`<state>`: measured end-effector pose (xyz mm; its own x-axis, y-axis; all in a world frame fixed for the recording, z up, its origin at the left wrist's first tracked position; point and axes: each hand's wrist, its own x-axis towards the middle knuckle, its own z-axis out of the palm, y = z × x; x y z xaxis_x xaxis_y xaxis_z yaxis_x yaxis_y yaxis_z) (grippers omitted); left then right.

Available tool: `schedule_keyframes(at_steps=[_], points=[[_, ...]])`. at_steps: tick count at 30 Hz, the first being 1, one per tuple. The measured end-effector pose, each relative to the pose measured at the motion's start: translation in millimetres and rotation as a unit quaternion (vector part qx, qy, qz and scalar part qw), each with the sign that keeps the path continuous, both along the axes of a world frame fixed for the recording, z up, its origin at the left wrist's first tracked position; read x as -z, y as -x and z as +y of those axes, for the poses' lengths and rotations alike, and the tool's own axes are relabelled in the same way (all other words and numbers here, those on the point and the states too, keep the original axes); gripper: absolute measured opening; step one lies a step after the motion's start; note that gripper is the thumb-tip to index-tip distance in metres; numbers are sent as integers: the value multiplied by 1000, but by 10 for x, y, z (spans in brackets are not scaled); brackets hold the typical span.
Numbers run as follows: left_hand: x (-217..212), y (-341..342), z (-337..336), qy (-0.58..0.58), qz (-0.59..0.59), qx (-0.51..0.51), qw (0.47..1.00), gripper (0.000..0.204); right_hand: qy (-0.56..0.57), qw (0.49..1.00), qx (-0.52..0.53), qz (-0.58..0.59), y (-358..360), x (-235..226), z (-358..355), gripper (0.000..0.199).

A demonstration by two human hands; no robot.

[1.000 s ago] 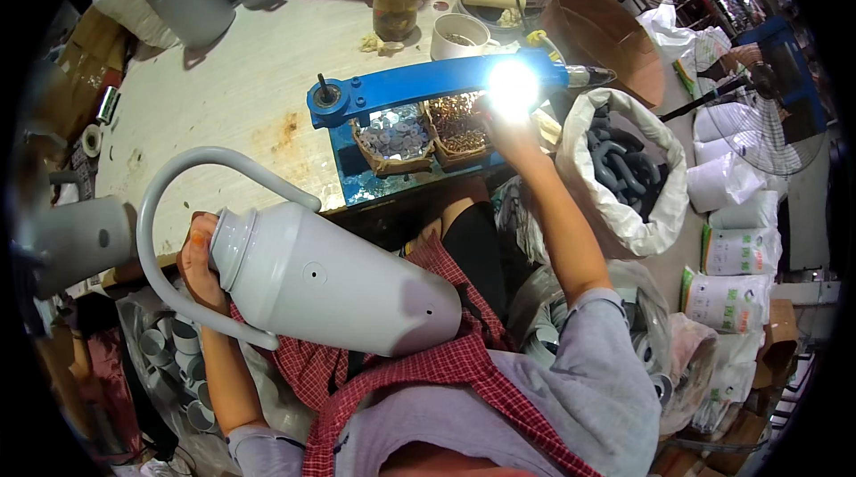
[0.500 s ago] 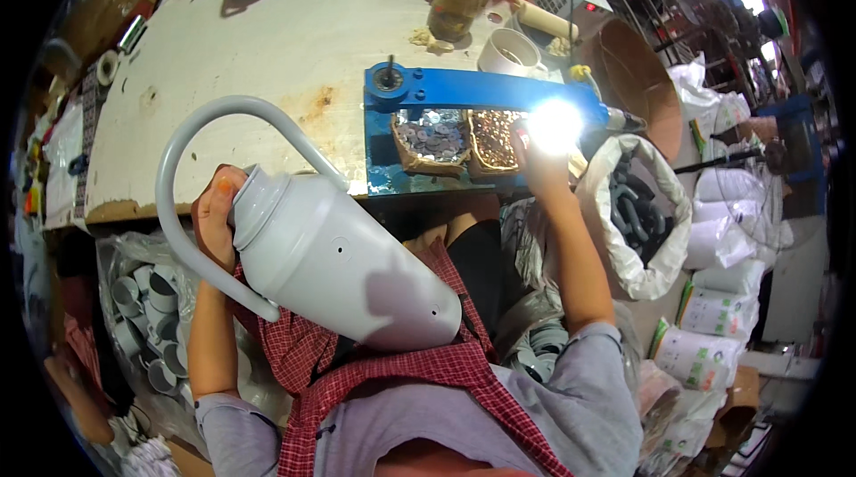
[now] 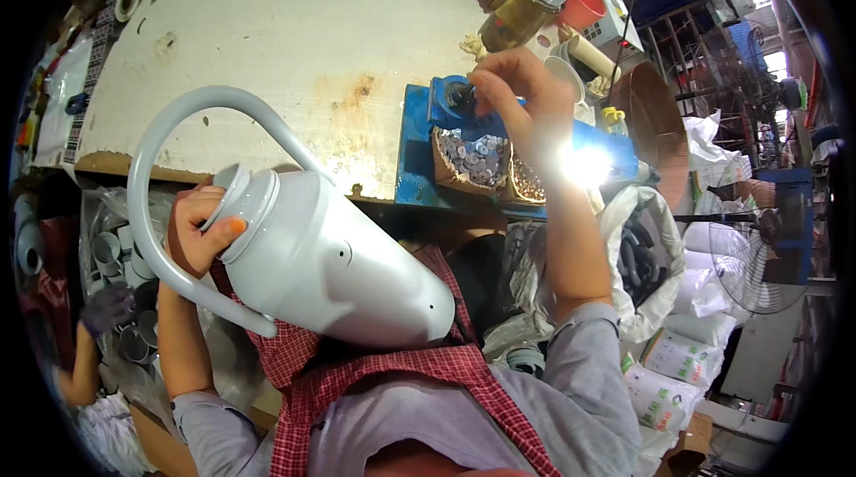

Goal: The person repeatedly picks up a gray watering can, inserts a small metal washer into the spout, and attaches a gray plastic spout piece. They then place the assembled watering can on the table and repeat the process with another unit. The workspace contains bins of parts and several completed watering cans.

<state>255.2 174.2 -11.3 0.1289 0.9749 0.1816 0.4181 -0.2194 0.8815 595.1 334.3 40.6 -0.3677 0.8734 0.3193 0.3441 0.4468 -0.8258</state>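
Observation:
A light grey jug body [image 3: 348,272] lies slanted across my lap, its wide neck toward the upper left and two small holes in its side. A long curved grey handle [image 3: 201,101] loops over it; I cannot tell whether its ends are fastened. My left hand [image 3: 201,227] is closed on the jug's neck, thumb on the outside. My right hand [image 3: 526,102] is raised, thumb and forefinger pinched beside the upright dark pin [image 3: 462,95] at the end of a blue machine arm [image 3: 580,145]. Anything between those fingertips is too small to make out.
Boxes of silvery washers [image 3: 473,158] and copper-coloured bits [image 3: 526,183] sit under the blue arm. Right of them stands a white sack [image 3: 615,232] of dark grey handles. A lidded jar [image 3: 526,15] is behind. At left, another person's gloved hand [image 3: 109,308] reaches into grey parts.
My right hand has left the box of copper-coloured bits and risen leftward to the arm's pin. My left thumb has come down over the jug's neck. Another person's gloved hand has appeared at left.

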Motion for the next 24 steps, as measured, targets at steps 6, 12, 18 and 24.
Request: schedule_keyframes(at_steps=[6,12,18,24], points=[[125,-4,8,-20,-3,-23,1000,41,17,998,-8,63,-10,141,35,13],[93,-3,-19,30,5,-11,999,43,-52,998,13,40,-80,177,-68,15],[-41,78,-181,74,13,5,997,43,-81,986,-1,-143,-454,609,-359,14],[-301,66,-129,110,77,85,987,43,-168,926,26,-337,-555,1333,-173,10]])
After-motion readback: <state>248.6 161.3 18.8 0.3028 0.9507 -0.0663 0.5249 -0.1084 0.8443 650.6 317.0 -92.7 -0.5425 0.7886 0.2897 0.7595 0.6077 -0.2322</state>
